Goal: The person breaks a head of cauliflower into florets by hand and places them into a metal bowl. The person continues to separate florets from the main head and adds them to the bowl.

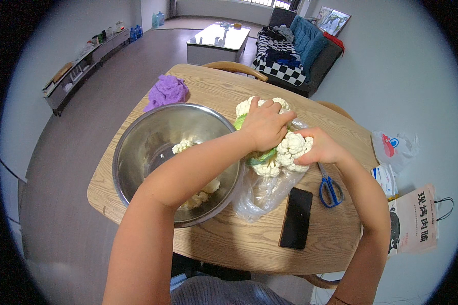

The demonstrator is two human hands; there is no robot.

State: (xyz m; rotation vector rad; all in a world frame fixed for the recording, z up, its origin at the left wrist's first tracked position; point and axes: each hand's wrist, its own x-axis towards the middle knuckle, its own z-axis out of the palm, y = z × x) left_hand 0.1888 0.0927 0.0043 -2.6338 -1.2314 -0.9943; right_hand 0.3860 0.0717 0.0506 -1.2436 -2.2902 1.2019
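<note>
A head of cauliflower [265, 169] with green leaves rests on a clear plastic bag [257, 198] on the wooden table. My left hand [268, 124] grips it from above, fingers spread over the far florets. My right hand [322, 146] holds a cluster of florets [293, 148] at the near right side, thumb and fingers around it. Whether that cluster is still joined to the head cannot be seen. Left of the bag stands a large stainless steel bowl [137, 133]. Several loose cauliflower florets [210, 186] lie in it, partly hidden by my left forearm.
Blue-handled scissors [330, 191] lie right of the bag, blades partly hidden. A black smartphone [296, 219] is at the near side of the table [221, 244]. A purple cloth [168, 91] sits behind the bowl. A printed paper bag [414, 221] stands at the right.
</note>
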